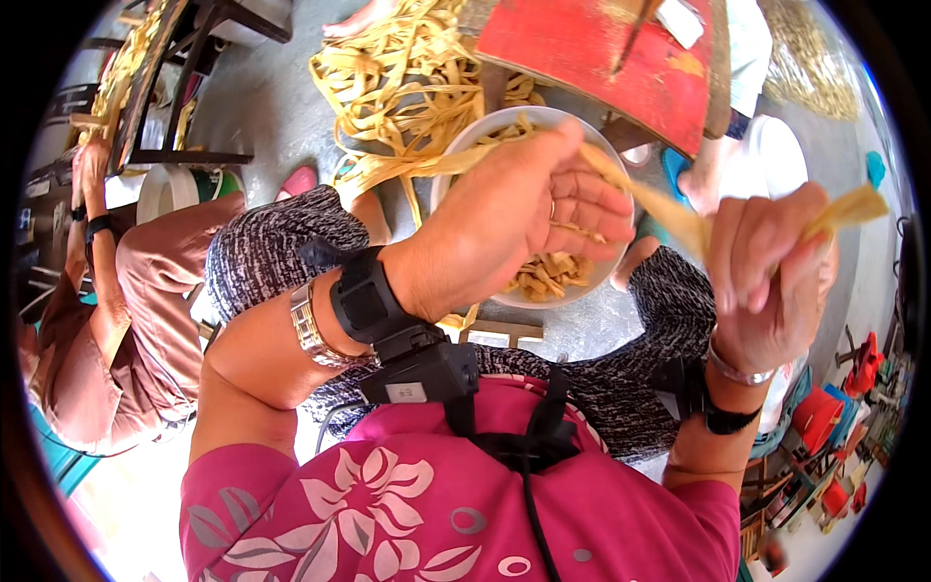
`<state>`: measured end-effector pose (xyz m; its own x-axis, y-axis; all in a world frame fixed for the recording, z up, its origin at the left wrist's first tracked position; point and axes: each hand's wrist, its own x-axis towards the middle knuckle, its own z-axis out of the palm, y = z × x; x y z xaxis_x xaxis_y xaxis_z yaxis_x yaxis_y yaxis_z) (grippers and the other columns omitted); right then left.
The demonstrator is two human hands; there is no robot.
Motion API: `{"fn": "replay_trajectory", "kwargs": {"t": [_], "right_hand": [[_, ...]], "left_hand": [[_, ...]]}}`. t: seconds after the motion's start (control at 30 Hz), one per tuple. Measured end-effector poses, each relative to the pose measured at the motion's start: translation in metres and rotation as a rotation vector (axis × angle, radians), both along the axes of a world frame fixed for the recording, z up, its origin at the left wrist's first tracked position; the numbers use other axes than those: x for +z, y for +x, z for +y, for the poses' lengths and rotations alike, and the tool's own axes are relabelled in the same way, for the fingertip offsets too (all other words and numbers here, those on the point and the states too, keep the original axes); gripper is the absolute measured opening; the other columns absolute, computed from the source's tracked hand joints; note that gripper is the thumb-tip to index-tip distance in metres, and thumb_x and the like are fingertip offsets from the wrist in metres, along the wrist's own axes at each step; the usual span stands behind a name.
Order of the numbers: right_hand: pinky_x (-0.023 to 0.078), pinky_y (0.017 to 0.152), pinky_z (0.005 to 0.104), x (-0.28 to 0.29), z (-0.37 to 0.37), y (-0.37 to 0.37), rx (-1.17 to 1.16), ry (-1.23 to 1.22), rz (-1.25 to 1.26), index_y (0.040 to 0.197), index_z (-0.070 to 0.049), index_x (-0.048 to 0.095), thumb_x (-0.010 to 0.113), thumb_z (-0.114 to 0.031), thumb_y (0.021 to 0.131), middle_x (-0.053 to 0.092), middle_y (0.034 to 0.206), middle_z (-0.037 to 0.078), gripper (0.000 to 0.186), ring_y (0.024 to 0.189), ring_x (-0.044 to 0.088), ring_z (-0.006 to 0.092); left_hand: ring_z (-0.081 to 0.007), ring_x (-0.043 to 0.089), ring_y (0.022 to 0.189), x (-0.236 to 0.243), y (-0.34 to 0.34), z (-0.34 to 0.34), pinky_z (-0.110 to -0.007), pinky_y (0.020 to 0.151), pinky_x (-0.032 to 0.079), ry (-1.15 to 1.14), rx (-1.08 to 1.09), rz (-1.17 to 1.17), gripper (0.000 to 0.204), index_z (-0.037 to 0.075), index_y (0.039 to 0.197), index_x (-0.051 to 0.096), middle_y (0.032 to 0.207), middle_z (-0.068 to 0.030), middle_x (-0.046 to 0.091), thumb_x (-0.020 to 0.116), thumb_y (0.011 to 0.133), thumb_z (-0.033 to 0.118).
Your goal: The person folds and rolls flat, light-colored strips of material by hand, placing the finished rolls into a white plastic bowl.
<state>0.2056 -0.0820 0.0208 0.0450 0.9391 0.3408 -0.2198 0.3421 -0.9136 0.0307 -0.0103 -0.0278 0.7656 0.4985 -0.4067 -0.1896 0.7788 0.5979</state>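
A long, flat, pale-yellow strip stretches between my hands, above a white basin. My right hand is closed on the strip, and its free end juts out past the fingers. Stretched out over the basin, my left hand has its palm showing and fingers apart. The strip passes at its thumb side; whether it touches there is hidden. Short yellow pieces lie in the basin. Beyond the basin, a tangled heap of similar long strips covers the floor, and one length leads toward my left hand.
A red-topped wooden table stands just beyond the basin. To my left sits another person, hands at a dark wooden frame with yellow strips on it. A person's blue-slippered foot is at the right. Cluttered red and blue things are lower right.
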Motion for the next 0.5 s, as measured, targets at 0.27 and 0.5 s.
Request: {"fn": "replay_trajectory", "kwargs": {"t": [0.27,0.5], "right_hand": [[0.036,0.041,0.025,-0.029,-0.005,-0.025,0.086,-0.21,0.055,0.078,-0.001,0.053,0.048,-0.029,0.095,0.053,0.061,0.006,0.033,0.043,0.048,0.0146],[0.045,0.074,0.0311,-0.038,0.025,-0.045,-0.028,-0.255,-0.022,0.095,-0.001,0.053,0.037,-0.024,0.098,0.057,0.09,0.01,0.028,0.095,0.058,0.0243]], "left_hand": [[-0.018,0.054,0.066,0.013,-0.026,0.008,-0.029,0.066,0.046,0.137,0.027,0.004,0.035,0.004,0.09,0.05,0.071,-0.0081,0.056,0.031,0.097,0.031],[-0.0115,0.044,0.045,0.04,-0.037,0.011,-0.025,0.045,0.038,0.54,-0.306,0.127,0.037,0.005,0.069,0.044,0.058,-0.0061,0.052,0.031,0.095,0.027]]}}
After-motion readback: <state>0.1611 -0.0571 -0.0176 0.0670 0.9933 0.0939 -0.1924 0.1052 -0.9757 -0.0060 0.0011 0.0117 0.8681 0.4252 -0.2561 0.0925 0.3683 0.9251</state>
